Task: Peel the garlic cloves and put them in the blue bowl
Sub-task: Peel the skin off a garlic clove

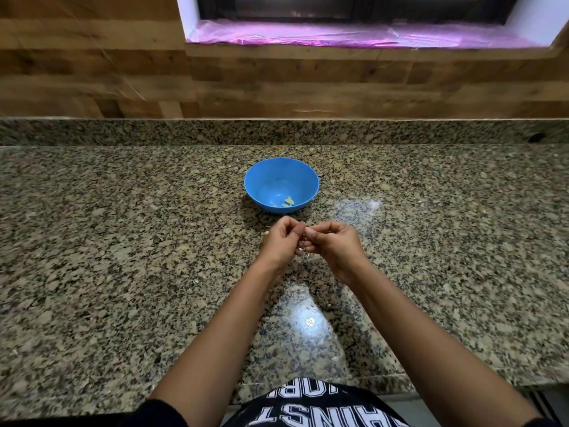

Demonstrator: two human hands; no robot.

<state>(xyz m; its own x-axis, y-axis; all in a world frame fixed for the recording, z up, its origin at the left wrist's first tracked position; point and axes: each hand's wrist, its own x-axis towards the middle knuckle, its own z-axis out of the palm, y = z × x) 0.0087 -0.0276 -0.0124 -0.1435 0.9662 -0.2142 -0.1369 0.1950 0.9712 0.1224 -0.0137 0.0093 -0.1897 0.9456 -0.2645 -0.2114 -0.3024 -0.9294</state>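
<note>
Clove (308,232) pinched between left hand (283,241), right hand (335,245), before blue bowl (267,177).

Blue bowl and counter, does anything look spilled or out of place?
Nothing stands out. The blue bowl sits upright on the counter with a few garlic cloves inside, and no spill shows around it.

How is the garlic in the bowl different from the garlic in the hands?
The bowl garlic lies loose in the blue bowl; the held garlic is pinched between the left hand and right hand. The bowl garlic shows plainly, yellowish; the held garlic is mostly hidden, whitish. Both are small.
</note>
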